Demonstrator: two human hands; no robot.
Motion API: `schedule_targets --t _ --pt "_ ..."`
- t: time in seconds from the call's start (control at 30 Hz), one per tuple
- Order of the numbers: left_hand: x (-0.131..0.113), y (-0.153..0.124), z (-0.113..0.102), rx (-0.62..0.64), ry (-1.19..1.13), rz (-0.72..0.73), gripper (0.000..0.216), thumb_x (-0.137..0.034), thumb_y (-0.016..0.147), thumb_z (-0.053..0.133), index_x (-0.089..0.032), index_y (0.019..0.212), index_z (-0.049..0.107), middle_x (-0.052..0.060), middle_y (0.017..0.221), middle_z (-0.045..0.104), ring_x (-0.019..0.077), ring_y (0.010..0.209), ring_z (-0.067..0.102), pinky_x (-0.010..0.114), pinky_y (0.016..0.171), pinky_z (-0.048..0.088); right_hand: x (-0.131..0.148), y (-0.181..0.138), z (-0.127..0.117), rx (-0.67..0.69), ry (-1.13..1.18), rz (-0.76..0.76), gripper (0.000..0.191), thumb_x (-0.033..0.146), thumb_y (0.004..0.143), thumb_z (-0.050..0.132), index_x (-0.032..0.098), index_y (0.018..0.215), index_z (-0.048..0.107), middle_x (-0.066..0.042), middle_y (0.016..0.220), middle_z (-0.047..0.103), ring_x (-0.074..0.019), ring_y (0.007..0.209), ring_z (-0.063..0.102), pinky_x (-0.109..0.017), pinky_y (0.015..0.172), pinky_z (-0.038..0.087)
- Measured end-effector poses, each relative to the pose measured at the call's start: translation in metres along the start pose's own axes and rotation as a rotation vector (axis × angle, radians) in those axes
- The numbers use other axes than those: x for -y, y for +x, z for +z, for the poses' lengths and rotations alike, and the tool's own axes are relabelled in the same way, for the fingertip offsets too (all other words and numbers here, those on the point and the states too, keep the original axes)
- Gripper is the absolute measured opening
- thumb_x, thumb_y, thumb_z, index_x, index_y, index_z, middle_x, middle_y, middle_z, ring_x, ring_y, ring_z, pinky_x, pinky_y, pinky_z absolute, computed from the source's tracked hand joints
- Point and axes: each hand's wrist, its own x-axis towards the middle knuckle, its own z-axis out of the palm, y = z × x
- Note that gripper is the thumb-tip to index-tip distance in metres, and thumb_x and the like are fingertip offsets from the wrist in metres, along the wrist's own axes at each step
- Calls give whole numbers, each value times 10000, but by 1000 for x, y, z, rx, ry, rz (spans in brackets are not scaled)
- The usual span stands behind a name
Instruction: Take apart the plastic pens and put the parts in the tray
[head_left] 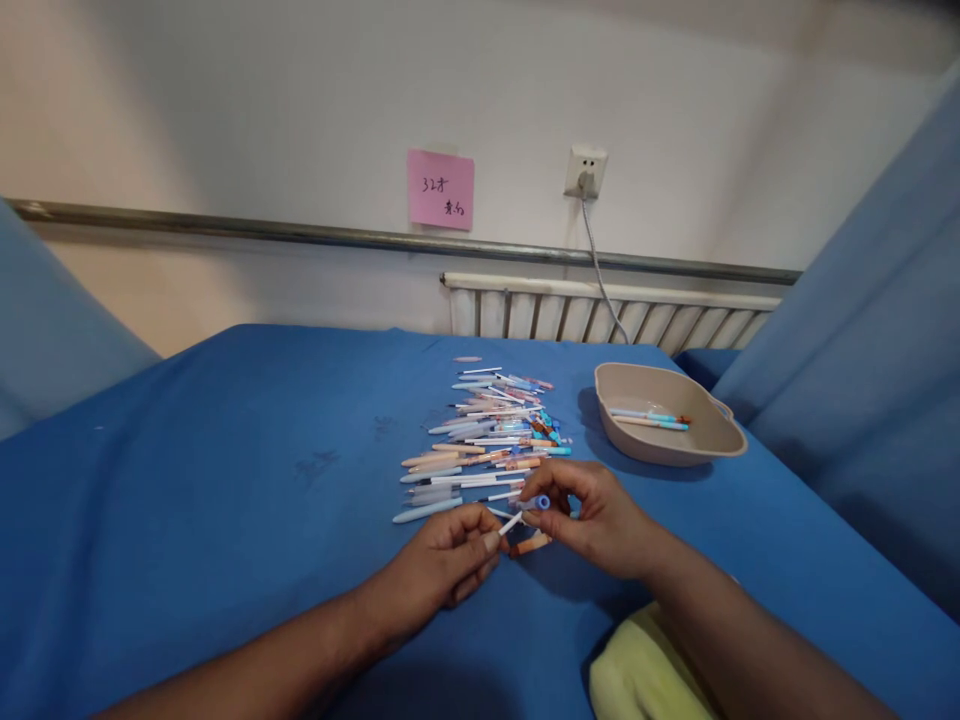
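Technician: State the grip at the work point.

Operator: Left hand [454,558]: fingers pinched on a slim white stick [511,523], thumb uppermost. Right hand [596,522]: fingers bent in at the far end of the stick, just beside a blue ring-ended piece [544,502]. Which of the two they grip, if either, cannot be told.

Technician: State the location of the stick.

Operator: Between the two hands, over the near end of the loose pen parts [427,511] on the blue-covered counter [262,450].

Technician: Report completed output.

Operator: A few pens [649,426] lie in the beige basin [660,455] at the right. They appear to be finished units; the exact count is unclear where they overlap.

Technician: Report remaining stock.

Operator: Most of it. Barrels, white sticks and coloured ends lie in a long spread running away from the hands. An orange piece [530,544] lies apart at the near end. Judgement: early stage, with the piece in hand not yet complete.
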Motion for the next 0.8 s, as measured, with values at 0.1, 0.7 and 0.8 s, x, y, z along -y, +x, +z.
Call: schedule_targets --t 0.1,0.7,0.8 --pt "1 0 0 12 -2 14 313 -443 810 634 -158 774 510 -84 518 418 40 395 263 179 381 151 1 -1 0 -1 -35 -26 47 208 790 639 183 830 637 10 720 602 -99 602 485 -219 588 403" --pt "-2 -1 2 -30 1 12 314 -447 823 616 -165 757 494 -82 513 429 44 393 269 182 384 150 -15 8 3 -25 599 280 342 466 720 723 170 759 555 47 573 571 -74 460 496 -206 463 429" --pt "-1 0 1 -27 30 21 328 -456 812 628 -163 746 496 -75 527 446 42 393 294 187 388 178 -16 5 11 37 646 309 351 460 698 744 176 773 553 52 597 581 -74 470 514 -214 480 459"
